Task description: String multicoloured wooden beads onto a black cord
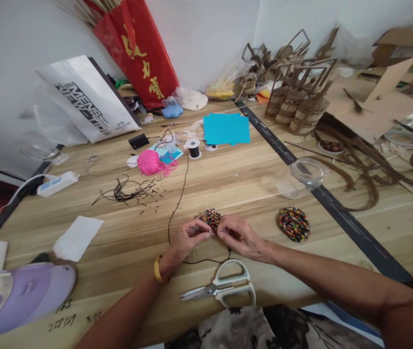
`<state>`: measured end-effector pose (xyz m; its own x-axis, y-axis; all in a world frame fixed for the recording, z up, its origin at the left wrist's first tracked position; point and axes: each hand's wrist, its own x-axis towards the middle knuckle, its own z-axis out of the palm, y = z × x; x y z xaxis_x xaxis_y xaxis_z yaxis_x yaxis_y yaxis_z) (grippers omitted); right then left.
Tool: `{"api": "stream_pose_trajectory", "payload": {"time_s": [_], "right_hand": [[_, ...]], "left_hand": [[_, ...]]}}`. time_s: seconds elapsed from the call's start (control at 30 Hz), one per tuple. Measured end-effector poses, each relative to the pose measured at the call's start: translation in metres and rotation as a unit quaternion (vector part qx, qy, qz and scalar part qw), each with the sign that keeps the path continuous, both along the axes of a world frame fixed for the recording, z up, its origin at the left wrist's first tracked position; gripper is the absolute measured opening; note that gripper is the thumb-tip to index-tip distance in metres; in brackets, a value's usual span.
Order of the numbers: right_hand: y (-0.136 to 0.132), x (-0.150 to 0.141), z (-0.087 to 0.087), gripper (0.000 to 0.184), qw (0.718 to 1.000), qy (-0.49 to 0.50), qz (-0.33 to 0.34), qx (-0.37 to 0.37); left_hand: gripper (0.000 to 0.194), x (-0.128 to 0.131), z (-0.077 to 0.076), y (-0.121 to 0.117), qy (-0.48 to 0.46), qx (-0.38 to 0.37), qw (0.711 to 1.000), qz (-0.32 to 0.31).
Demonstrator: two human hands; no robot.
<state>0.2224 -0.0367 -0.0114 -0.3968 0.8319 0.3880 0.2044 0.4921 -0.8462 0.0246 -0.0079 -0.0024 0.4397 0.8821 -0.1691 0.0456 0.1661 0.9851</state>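
A round mat of multicoloured beads (209, 217) lies on the table, its near edge partly hidden by my fingers. My left hand (192, 237) is closed in a pinch at this edge; what sits between thumb and forefinger is too small to make out. Close beside it, my right hand (242, 237) has its fingertips pressed together at the mat's right edge. A black cord (206, 261) loops from a spool (194, 149), round below my left hand, and up to my right fingers. Scissors with pale handles (224, 286) lie partly spread just below both hands.
To the right lies a second beaded mat (294, 224), with a roll of clear line (307, 172) behind it. Cut black cords (126, 189), pink yarn (149, 162) and blue sheets (226, 129) are farther back. A purple device (28, 295) stands at left, woven baskets (297, 104) at back right.
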Motion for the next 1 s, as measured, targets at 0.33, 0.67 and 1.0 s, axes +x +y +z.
{"api": "stream_pose_trajectory", "payload": {"time_s": [0.33, 0.67, 1.0], "right_hand": [[0.0003, -0.0004, -0.0038, 0.01, 1.0, -0.012, 0.01, -0.006], [-0.0005, -0.0008, -0.0031, 0.009, 1.0, -0.011, 0.014, -0.006], [-0.0013, -0.0015, -0.0009, 0.009, 1.0, -0.007, 0.011, -0.014]], "left_hand": [[0.026, 0.0004, 0.0005, -0.0014, -0.009, -0.001, 1.0, -0.013], [0.024, 0.0009, 0.0, -0.0018, -0.008, -0.007, 1.0, -0.011], [0.027, 0.0019, 0.0002, -0.0016, -0.013, -0.005, 1.0, -0.018]]}}
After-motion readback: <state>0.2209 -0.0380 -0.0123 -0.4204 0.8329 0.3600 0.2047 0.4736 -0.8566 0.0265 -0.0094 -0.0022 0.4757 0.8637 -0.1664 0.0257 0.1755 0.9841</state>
